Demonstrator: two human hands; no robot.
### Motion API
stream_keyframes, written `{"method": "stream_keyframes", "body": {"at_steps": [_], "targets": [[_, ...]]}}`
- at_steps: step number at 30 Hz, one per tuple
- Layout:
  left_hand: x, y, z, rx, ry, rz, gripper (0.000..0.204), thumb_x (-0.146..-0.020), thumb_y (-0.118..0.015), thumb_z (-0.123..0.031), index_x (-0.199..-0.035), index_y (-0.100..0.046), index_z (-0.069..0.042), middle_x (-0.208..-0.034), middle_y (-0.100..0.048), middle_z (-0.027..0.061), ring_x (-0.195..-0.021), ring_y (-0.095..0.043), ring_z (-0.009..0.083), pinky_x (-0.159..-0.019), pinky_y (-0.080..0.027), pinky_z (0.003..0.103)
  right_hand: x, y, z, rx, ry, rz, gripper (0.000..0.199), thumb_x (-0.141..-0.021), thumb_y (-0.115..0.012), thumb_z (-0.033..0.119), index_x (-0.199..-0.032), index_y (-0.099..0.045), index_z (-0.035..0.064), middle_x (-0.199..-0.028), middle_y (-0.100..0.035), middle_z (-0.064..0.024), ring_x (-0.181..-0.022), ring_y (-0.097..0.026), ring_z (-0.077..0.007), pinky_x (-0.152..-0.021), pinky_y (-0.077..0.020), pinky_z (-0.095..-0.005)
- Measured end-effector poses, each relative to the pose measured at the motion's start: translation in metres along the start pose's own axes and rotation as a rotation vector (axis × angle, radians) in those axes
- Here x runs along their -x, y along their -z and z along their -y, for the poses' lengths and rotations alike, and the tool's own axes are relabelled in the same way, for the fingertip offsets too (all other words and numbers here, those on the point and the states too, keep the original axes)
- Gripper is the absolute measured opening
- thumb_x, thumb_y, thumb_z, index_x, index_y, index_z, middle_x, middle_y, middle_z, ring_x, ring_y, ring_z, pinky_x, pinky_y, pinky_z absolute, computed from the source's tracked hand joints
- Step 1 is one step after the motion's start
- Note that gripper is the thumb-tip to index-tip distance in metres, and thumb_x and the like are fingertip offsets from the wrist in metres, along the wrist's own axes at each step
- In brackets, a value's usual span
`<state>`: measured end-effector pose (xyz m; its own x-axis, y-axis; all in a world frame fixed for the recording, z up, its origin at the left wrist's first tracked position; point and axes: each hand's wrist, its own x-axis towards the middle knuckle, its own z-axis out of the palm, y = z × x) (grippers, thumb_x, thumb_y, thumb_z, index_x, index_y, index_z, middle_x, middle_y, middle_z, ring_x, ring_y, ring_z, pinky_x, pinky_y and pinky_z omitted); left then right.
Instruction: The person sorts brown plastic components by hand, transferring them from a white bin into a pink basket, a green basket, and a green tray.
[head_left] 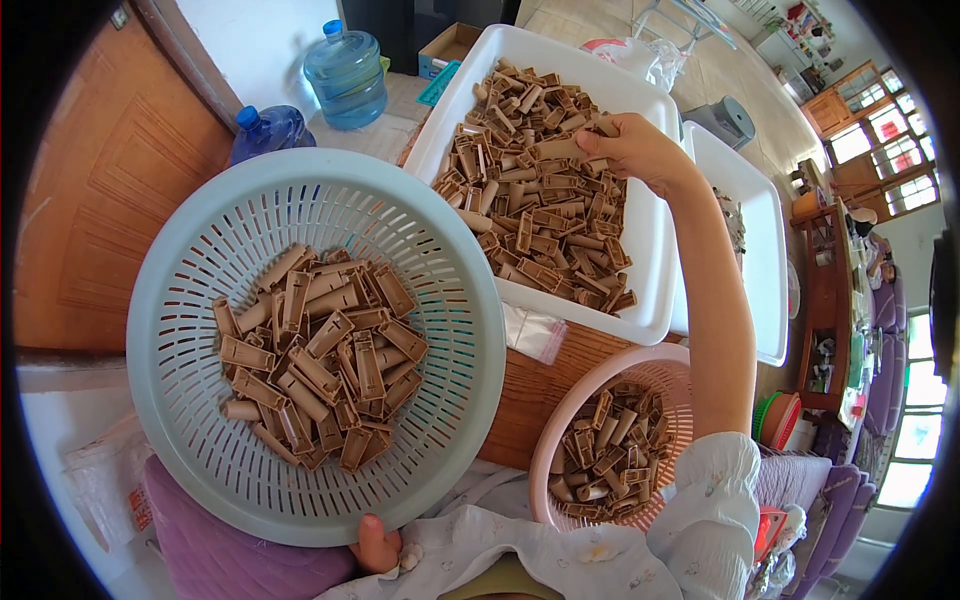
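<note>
My right hand [632, 150] reaches over a white plastic tray [655, 285] heaped with brown plastic pieces [540, 215]. Its thumb and fingers are closed on one brown plastic piece [560, 149], a half-round trough shape. At the lower edge, my left hand [376, 546] grips the near rim of a grey-green slotted basket [165, 400]; most of its fingers are hidden. A pile of the same brown pieces [315, 350] lies in the middle of that basket. Between my arm and the basket, a pink basket [550, 440] holds more of them [610, 450].
Two blue water jugs [345, 80] stand beyond the basket near a wooden door [120, 190]. A second white tray [765, 270] sits right of my forearm. A clear plastic bag [535, 333] lies on the wooden table [530, 400]. Behind the trays are a small cardboard box [450, 45] and a grey bin [722, 122].
</note>
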<state>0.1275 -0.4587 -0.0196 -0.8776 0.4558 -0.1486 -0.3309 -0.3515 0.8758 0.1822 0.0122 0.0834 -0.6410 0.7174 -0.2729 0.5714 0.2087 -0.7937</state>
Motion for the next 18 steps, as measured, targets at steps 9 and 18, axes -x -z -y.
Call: {"method": "stream_keyframes", "body": {"at_steps": [9,18], "targets": [[-0.002,-0.004,-0.002,-0.008,-0.018,-0.026,0.072,-0.071,-0.053,-0.017,-0.131,-0.016,-0.002,-0.126,-0.033,0.0143,-0.112,-0.038,0.0279,-0.093,-0.030,0.042,0.007,-0.006,-0.011,-0.126,-0.067,0.030,0.018,-0.073,-0.060,0.023,-0.074,-0.057,0.0054,-0.057,-0.042,0.0035,-0.050,-0.033,-0.0054,-0.045,-0.0275,-0.0198],[-0.002,0.000,-0.001,-0.024,0.022,-0.024,0.072,-0.071,-0.053,-0.019,-0.131,-0.016,-0.003,-0.125,-0.034,0.0140,-0.111,-0.039,0.0279,-0.093,-0.031,0.041,0.017,-0.010,-0.032,-0.253,-0.169,-0.002,0.016,-0.077,-0.052,0.015,-0.085,-0.055,0.0013,-0.061,-0.046,0.0024,-0.047,-0.031,-0.0043,-0.044,-0.0295,-0.0180]]}}
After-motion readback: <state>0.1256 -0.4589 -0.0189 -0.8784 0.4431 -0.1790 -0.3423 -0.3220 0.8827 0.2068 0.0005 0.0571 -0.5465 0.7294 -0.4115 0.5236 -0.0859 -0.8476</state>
